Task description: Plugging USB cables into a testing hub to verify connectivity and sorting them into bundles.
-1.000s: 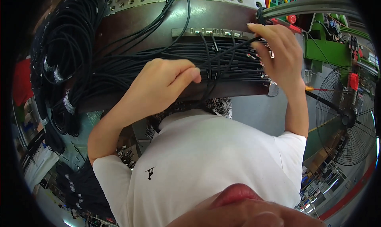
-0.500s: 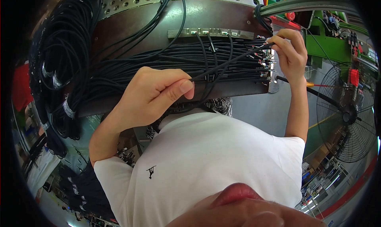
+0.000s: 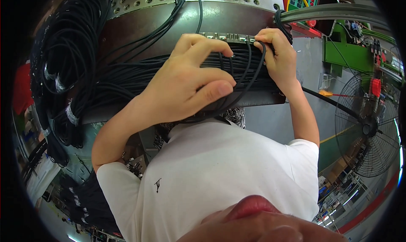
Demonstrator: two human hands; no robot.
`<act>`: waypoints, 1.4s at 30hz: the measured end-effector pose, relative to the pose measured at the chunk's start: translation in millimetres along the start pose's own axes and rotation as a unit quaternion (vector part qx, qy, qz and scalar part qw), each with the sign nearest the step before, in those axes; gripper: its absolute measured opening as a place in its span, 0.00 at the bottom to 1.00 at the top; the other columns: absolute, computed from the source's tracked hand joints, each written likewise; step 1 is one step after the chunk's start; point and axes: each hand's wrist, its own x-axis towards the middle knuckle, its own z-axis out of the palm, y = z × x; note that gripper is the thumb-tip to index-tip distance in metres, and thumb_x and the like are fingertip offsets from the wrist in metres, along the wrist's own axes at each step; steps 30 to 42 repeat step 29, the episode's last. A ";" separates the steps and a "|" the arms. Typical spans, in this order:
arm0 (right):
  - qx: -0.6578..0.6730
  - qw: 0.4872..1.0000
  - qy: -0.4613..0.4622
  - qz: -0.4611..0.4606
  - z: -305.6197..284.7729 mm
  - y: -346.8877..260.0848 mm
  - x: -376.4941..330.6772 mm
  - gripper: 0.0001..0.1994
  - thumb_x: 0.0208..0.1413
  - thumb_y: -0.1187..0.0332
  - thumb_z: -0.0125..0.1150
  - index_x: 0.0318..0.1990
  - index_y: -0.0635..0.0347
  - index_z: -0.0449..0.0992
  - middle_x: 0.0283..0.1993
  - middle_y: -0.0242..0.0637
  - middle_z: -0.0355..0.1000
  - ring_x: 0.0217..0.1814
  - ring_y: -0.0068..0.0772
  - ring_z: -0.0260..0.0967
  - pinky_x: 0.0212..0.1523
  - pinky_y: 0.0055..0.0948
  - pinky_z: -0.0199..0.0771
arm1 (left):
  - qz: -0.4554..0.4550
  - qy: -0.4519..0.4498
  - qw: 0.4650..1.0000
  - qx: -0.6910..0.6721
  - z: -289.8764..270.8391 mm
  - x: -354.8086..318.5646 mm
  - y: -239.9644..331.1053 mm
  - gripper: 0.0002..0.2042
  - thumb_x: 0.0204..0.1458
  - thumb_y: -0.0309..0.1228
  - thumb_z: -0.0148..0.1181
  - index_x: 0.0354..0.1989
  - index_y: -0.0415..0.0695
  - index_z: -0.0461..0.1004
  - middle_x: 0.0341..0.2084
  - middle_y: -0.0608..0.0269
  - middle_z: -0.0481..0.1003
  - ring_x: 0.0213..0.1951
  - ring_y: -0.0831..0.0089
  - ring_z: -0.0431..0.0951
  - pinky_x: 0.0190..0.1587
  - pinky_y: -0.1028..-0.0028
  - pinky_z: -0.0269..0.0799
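Note:
A slim metal strip with slots [image 3: 234, 38] lies across the dark brown board [image 3: 241, 16], with black cables plugged into it. At the strip's right end my right hand [image 3: 277, 56] pinches the end of a black cable [image 3: 255, 76], which loops down toward me. My fingers hide that cable's plug. My left hand [image 3: 190, 79] hovers over the cables left of the strip's middle, thumb and fingers apart, holding nothing. Beneath both hands a wide bundle of black cables [image 3: 122, 86] runs along the board; my right hand covers part of its right end.
Thick coils of black cable [image 3: 69, 35] hang at the left. A perforated metal plate [image 3: 230, 2] borders the board's far side. A grey curved bar [image 3: 330, 13] juts out at the upper right. Further right stands a black fan [image 3: 368, 130].
My right hand has moved left from the bundle's ends to the strip, bringing the cable end along. My left hand has let go of the cable, opened and moved right and up.

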 end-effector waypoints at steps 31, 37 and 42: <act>-0.258 0.940 0.118 -0.190 55.7 103.2 214.8 0.16 0.59 0.59 0.61 0.51 0.56 0.76 0.47 0.48 0.74 0.42 0.46 0.75 0.45 0.42 0.73 | -0.283 0.128 0.725 -0.615 -35.9 98.1 -123.2 0.14 0.63 0.41 0.51 0.39 0.41 0.72 0.26 0.57 0.75 0.29 0.68 0.77 0.34 0.71 0.75; -0.258 0.940 0.118 -0.190 55.7 103.2 214.8 0.16 0.59 0.59 0.61 0.51 0.56 0.76 0.47 0.48 0.74 0.42 0.46 0.75 0.45 0.42 0.73 | -0.283 0.128 0.725 -0.615 -35.9 98.1 -123.2 0.14 0.63 0.41 0.51 0.39 0.41 0.72 0.26 0.57 0.75 0.29 0.68 0.77 0.34 0.71 0.75; -0.258 0.940 0.118 -0.190 55.7 103.2 214.8 0.16 0.59 0.59 0.61 0.51 0.56 0.76 0.47 0.48 0.74 0.42 0.46 0.75 0.45 0.42 0.73 | -0.283 0.128 0.725 -0.615 -35.9 98.1 -123.2 0.14 0.63 0.41 0.51 0.39 0.41 0.72 0.26 0.57 0.75 0.29 0.68 0.77 0.34 0.71 0.75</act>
